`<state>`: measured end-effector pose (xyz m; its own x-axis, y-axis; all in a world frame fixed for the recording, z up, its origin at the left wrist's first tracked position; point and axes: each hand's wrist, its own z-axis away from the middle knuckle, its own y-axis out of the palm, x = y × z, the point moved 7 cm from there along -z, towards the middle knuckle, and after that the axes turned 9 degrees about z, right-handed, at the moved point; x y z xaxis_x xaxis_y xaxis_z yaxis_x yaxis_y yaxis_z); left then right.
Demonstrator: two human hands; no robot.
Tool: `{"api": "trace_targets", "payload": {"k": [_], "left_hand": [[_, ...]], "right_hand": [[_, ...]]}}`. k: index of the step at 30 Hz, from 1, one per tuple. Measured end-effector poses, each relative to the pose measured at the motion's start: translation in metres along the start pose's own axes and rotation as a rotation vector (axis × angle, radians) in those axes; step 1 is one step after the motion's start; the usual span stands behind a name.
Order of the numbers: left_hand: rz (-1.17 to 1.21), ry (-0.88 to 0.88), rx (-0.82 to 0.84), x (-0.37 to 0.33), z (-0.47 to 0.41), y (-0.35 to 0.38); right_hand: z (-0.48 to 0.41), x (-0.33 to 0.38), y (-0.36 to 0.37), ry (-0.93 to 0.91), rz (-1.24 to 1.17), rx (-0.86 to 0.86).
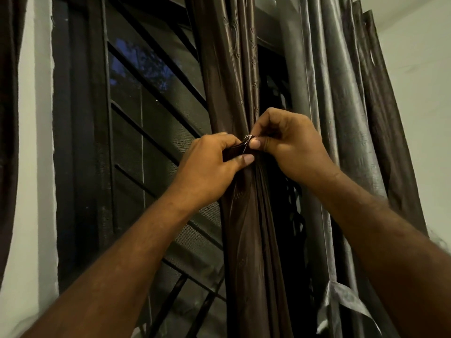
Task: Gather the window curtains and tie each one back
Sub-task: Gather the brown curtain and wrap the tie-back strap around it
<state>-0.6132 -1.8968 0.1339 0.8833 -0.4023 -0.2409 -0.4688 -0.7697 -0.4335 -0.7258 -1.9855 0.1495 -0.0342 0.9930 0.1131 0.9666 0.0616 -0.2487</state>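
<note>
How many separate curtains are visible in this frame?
3. A brown curtain in the centre, bunched under both hands; a grey curtain to its right; a dark curtain at the left edge. More may hang out of view.

Gathered curtain [244, 215] hanging at centre before the window grille [151, 113], left hand [210, 164] and right hand [290, 145] meeting on it at the tie strip [234, 152], second curtain [346, 118] just right, third curtain [8, 118] at far left beside the wall [36, 167].
</note>
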Motion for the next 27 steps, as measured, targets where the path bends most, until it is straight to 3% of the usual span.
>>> {"api": "trace_targets", "payload": {"k": [5, 12, 27], "left_hand": [[0.009, -0.021, -0.040, 0.004, 0.001, -0.003], [-0.011, -0.002, -0.018, 0.001, 0.000, 0.006], [-0.096, -0.033, -0.259, 0.007, 0.013, 0.013]], "right_hand": [[0.005, 0.001, 0.003, 0.019, -0.079, 0.125], [0.001, -0.001, 0.005, 0.059, 0.090, 0.041], [0.021, -0.021, 0.004, 0.043, -0.106, 0.036]]}}
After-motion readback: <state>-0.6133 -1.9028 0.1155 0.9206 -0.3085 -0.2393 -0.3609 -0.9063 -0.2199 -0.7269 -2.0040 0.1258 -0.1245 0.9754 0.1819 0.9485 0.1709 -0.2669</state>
